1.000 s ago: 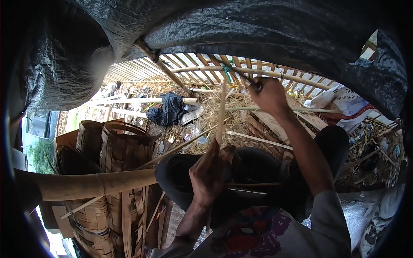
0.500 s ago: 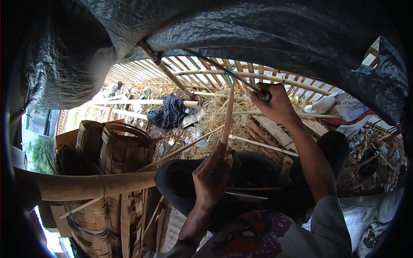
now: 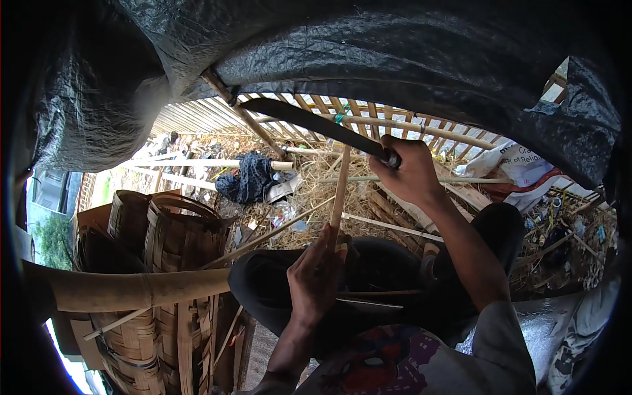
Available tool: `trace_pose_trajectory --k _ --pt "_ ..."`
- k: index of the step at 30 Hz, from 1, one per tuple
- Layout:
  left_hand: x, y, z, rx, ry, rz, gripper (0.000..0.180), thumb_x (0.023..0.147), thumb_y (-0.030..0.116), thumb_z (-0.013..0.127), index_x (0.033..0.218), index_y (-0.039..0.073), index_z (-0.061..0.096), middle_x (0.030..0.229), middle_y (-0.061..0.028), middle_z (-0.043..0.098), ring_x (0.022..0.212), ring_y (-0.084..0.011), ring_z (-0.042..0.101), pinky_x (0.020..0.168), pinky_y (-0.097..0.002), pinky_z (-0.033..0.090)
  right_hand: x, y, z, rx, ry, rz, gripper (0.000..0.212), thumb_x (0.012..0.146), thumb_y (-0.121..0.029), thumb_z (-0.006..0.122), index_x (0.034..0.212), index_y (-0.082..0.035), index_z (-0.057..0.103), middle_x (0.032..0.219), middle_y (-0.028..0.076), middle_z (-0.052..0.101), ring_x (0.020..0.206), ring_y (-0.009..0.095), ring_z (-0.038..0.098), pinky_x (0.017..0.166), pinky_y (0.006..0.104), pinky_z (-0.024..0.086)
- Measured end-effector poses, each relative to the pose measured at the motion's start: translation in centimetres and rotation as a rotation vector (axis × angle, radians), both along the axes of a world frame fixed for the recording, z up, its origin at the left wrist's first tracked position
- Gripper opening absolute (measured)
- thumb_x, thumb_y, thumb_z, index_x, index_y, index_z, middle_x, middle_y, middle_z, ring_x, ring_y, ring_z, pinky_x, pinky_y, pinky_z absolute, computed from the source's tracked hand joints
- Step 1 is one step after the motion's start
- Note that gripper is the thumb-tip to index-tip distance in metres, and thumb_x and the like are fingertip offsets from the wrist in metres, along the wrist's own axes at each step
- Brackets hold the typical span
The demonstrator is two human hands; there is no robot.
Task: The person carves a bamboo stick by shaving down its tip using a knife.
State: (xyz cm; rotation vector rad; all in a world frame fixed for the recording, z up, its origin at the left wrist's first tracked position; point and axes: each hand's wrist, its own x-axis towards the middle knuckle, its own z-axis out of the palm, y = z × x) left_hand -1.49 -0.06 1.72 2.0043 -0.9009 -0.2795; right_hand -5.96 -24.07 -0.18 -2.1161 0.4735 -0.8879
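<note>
My right hand (image 3: pixel 411 172) is closed round the handle of a machete (image 3: pixel 316 124), whose long dark blade points up and to the left. Below that blade stands a bamboo strip (image 3: pixel 342 187), gripped near its lower end by my left hand (image 3: pixel 314 276). The strip's upper part passes just under or behind the blade; whether they touch I cannot tell. My left fingers wrap round the strip above my bent, dark-trousered leg (image 3: pixel 260 280).
Rolled woven bamboo (image 3: pixel 131 329) stands at the left, under a thick bamboo pole (image 3: pixel 145 288). Ahead lie shavings (image 3: pixel 316 191), a dark cloth (image 3: pixel 247 178) and a white sack (image 3: pixel 520 164). A slatted bamboo fence (image 3: pixel 197 118) runs behind, beneath a black tarpaulin (image 3: pixel 395 49).
The machete has turned so its broad flat side shows, and its blade lies lower across the strip's top. My right hand has shifted slightly down and left; the whole view has shifted a little.
</note>
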Motion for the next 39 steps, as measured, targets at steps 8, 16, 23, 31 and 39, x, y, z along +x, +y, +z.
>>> trace_pose_trajectory --k 8,16,23,31,39 --pt "0.6 0.8 -0.5 -0.122 0.046 0.094 0.045 0.083 0.001 0.068 0.126 0.0 0.055 0.074 0.0057 0.057 0.063 0.0004 0.046 0.058 -0.0141 0.039 0.3 -1.5 -1.2 -0.127 0.344 -0.006 0.021 0.072 -0.023 0.067 0.083 -0.006 0.066 0.066 0.012 0.064 0.065 0.03 0.065 0.062 0.0395 0.052" --pt "0.6 0.5 0.3 -0.118 0.133 0.155 0.049 0.083 -0.003 0.063 0.13 -0.001 0.05 0.067 0.0022 0.051 0.062 -0.0026 0.045 0.06 -0.0175 0.041 -2.2 -7.8 -6.4 -0.041 0.669 -0.311 0.025 0.074 -0.03 0.062 0.081 -0.006 0.068 0.074 0.014 0.067 0.073 0.032 0.066 0.07 0.0416 0.052" --pt "0.4 0.3 0.0 -0.076 0.093 0.084 0.051 0.081 -0.004 0.066 0.129 -0.001 0.051 0.069 -0.0009 0.051 0.064 -0.0048 0.047 0.063 -0.0198 0.043 -1.1 -2.4 0.4 0.099 0.273 0.029 0.015 0.078 -0.018 0.063 0.08 -0.003 0.065 0.062 0.013 0.061 0.063 0.024 0.065 0.061 0.0343 0.05" --pt "0.2 0.9 -0.3 -0.1 0.061 0.0 0.05 0.08 -0.004 0.066 0.128 -0.001 0.052 0.076 -0.0059 0.06 0.067 -0.0066 0.054 0.064 -0.0208 0.045 -0.9 1.2 2.7 -0.397 0.426 0.22 0.023 0.063 -0.023 0.071 0.082 -0.011 0.064 0.07 0.008 0.065 0.07 0.028 0.065 0.068 0.0404 0.05" --pt "-1.8 -0.1 1.6 -0.217 -0.017 -0.291 0.047 0.081 -0.005 0.065 0.126 0.0 0.053 0.091 -0.0156 0.068 0.084 -0.0146 0.065 0.07 -0.0263 0.051 -2.0 -11.6 -1.0 -0.171 0.581 -0.417 0.029 0.076 -0.03 0.063 0.081 -0.001 0.066 0.072 0.018 0.066 0.071 0.033 0.066 0.064 0.0404 0.052"
